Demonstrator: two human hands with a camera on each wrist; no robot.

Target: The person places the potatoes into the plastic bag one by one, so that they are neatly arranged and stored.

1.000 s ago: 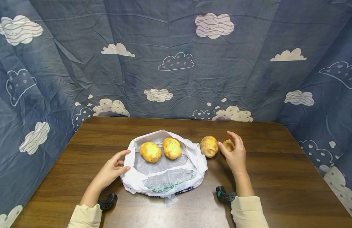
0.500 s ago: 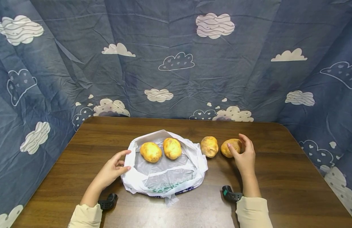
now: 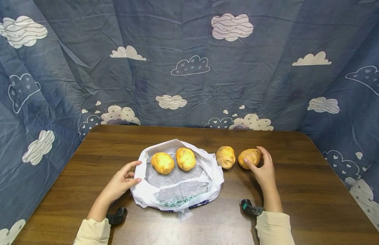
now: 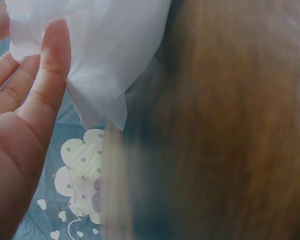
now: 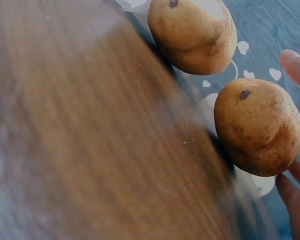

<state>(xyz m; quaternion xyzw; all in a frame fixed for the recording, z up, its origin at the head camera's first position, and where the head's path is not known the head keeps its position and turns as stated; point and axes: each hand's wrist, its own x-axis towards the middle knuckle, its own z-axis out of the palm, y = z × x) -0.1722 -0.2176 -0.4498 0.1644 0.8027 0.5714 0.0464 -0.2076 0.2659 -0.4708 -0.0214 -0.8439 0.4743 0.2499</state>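
A white plastic bag (image 3: 180, 190) lies with its mouth wide open, and two yellow potatoes (image 3: 162, 163) rest inside it. My left hand (image 3: 119, 183) is at the bag's left rim, index finger and thumb spread and touching the plastic. In the left wrist view the thumb (image 4: 52, 65) lies against the white film. To the right of the bag two more potatoes sit side by side. My right hand (image 3: 264, 170) is at the outer potato (image 5: 260, 127), fingers touching its right side. The thumb is above and apart from it in the right wrist view. The inner potato (image 3: 225, 157) touches nothing of mine.
Everything lies on a brown wooden table (image 3: 305, 190), with a blue cloud-print curtain (image 3: 189, 85) behind and at the sides. Clear tape (image 3: 185, 215) sticks out at the bag's front edge. A black wrist camera (image 3: 117, 216) sits on each wrist.
My right hand has moved right and slightly lower, from between the two loose potatoes to the outer one's right side. The left hand, bag and potatoes have stayed put.
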